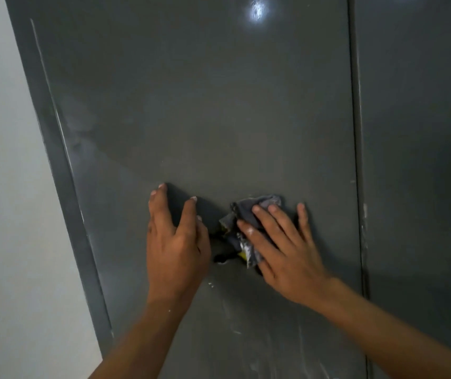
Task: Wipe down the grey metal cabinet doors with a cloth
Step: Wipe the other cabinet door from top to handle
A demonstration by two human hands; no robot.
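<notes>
Well inside door point(191, 105) edges: left hand point(176, 242) flat, right hand point(281, 247) flat on cloth point(262, 201).

I see the flat grey metal cabinet door point(191, 105) bare above the crumpled grey cloth point(243, 212); leftward, my left grip point(176, 242), pressed flat, blocks the way.

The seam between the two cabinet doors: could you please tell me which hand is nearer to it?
Right. The right hand, pressing the cloth, lies left of the seam; the left hand rests farther left on the same door.
</notes>
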